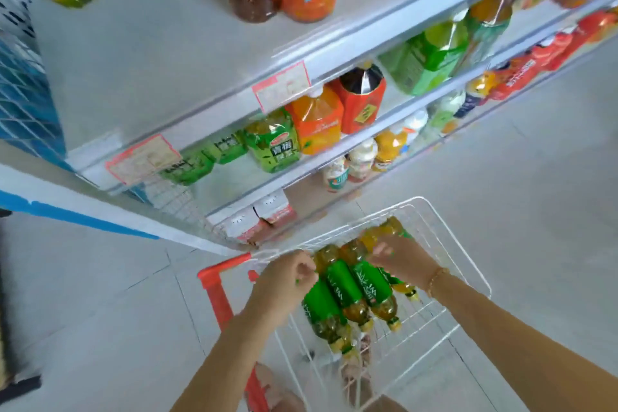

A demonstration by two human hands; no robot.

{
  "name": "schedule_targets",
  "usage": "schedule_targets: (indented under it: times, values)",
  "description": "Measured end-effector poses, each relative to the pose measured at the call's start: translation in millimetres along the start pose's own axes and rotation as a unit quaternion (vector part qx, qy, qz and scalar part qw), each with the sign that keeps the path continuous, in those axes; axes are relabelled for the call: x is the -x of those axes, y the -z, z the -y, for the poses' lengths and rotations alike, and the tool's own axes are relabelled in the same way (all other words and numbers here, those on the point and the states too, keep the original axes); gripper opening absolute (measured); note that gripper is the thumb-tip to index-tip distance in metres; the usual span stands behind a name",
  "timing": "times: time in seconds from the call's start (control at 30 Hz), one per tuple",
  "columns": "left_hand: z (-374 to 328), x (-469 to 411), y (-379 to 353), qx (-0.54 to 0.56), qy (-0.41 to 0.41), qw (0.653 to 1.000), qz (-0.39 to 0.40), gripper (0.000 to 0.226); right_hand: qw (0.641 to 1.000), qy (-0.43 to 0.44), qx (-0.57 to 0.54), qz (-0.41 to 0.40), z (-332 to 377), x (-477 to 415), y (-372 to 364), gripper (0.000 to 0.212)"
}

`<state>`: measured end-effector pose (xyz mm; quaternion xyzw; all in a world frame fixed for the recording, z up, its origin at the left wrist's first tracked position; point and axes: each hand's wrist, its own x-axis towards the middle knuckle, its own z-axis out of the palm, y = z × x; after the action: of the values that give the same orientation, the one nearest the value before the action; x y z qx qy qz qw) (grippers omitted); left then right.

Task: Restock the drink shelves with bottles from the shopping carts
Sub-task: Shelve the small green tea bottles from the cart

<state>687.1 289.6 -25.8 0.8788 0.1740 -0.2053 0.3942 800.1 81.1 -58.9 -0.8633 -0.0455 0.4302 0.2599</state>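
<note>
Grabbing stage: your left hand (287,281) and right hand (398,259) are both curled round green-label tea bottles (344,288) lying in the white wire cart (468,264), lower centre. Next, I reckon, lift clear and head for the drink shelf (234,179), middle left.

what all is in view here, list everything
cart: one, white wire with red frame, bottom centre
green-label bottles: about four, amber drink with green labels, lying side by side in the cart
shelves: three tiers showing, pale grey, upper left
shelf drinks: many, orange, green, red, standing on the tiers
price tags: two, pink, on the top tier's front edge
bracelet: one, gold, right wrist
left hand: one, curled on the leftmost bottle
right hand: one, gripping the rightmost bottle
</note>
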Motion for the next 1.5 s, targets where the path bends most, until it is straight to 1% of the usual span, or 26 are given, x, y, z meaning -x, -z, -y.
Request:
schedule_targets:
  times: [0.07,0.13,0.2,0.27,0.33,0.4,0.47,0.53,0.57,0.63,0.73,0.77,0.83,0.9,0.97,1.03,1.1,1.17,1.2,1.27,1.3,1.33,1.37,1.4,1.43,1.5]
  values:
    - [30,-20,-37,-0.07,-0.005,0.993,0.09,0.017,0.993,-0.084,0.046,0.073,-47,-5,-25,0.03]
    - [51,-34,-64,-0.135,0.01,0.978,0.156,0.029,0.983,-0.119,0.103,0.094,-78,-5,-45,0.039]
    - [67,-45,-82,-0.191,0.019,0.965,0.177,0.04,0.979,-0.156,0.093,0.089,-99,-8,-63,0.049]
    - [72,-53,-94,-0.25,0.007,0.954,0.167,0.046,0.978,-0.177,0.056,0.095,-113,-17,-79,0.05]
    - [72,-57,-102,-0.304,-0.018,0.943,0.133,0.045,0.982,-0.172,-0.004,0.079,-117,-29,-90,0.046]
    - [72,-55,-108,-0.316,-0.022,0.944,0.088,0.041,0.981,-0.17,-0.05,0.077,-120,-45,-102,0.061]
    - [76,-53,-113,-0.3,-0.016,0.952,0.059,0.038,0.978,-0.188,-0.052,0.079,-121,-55,-111,0.076]
    - [76,-52,-114,-0.289,-0.011,0.956,0.054,0.035,0.977,-0.199,-0.041,0.059,-122,-59,-117,0.084]
    - [73,-53,-113,-0.284,-0.004,0.957,0.057,0.034,0.979,-0.196,-0.033,0.048,-121,-59,-118,0.082]
    - [60,-58,-107,-0.275,0.026,0.959,0.069,0.034,0.983,-0.18,-0.015,0.027,-120,-55,-113,0.072]
    - [33,-68,-100,-0.251,0.064,0.961,0.101,0.052,0.988,-0.152,0.022,0.027,-113,-43,-86,0.06]
    - [23,-71,-99,-0.238,0.055,0.963,0.111,0.063,0.989,-0.142,0.028,0.03,-111,-38,-72,0.056]
    - [6,-76,-96,-0.218,-0.013,0.967,0.129,0.082,0.99,-0.107,0.069,0.058,-104,-27,-41,0.051]
    - [-12,-81,-92,-0.189,-0.077,0.962,0.182,0.089,0.987,-0.053,0.114,0.101,-95,-19,-10,0.05]
    - [-30,-84,-86,-0.143,-0.075,0.948,0.275,0.086,0.979,0.001,0.15,0.138,-75,-10,20,0.05]
    - [-41,-83,-81,-0.125,-0.068,0.928,0.345,0.08,0.971,0.038,0.171,0.161,-52,-2,44,0.061]
    - [-43,-79,-78,-0.109,-0.079,0.923,0.359,0.072,0.965,0.058,0.199,0.158,-30,3,62,0.074]
    - [-40,-74,-71,-0.071,-0.076,0.936,0.335,0.069,0.97,0.084,0.194,0.121,-15,6,70,0.075]
    - [-38,-72,-65,-0.051,-0.067,0.945,0.317,0.067,0.977,0.097,0.166,0.091,-9,8,71,0.075]
    - [-31,-71,-50,-0.013,-0.043,0.963,0.266,0.062,0.993,0.099,0.057,0.007,-7,5,69,0.083]
    - [-29,-69,-42,0.001,-0.032,0.972,0.231,0.06,0.996,0.083,-0.023,-0.035,-10,1,63,0.086]
    - [-26,-68,-35,0.014,-0.021,0.981,0.193,0.058,0.989,0.052,-0.123,-0.068,-15,-4,54,0.082]
    - [-23,-68,-28,0.026,-0.013,0.988,0.154,0.055,0.967,0.008,-0.242,-0.084,-22,-9,40,0.071]
    - [-22,-66,-21,0.037,-0.007,0.992,0.123,0.051,0.929,-0.051,-0.358,-0.076,-29,-15,21,0.057]
    - [-20,-65,-16,0.043,-0.004,0.994,0.097,0.047,0.887,-0.115,-0.445,-0.049,-37,-19,-2,0.048]
    - [-18,-63,-8,0.042,-0.015,0.997,0.056,0.044,0.804,-0.221,-0.551,0.022,-53,-21,-52,0.046]
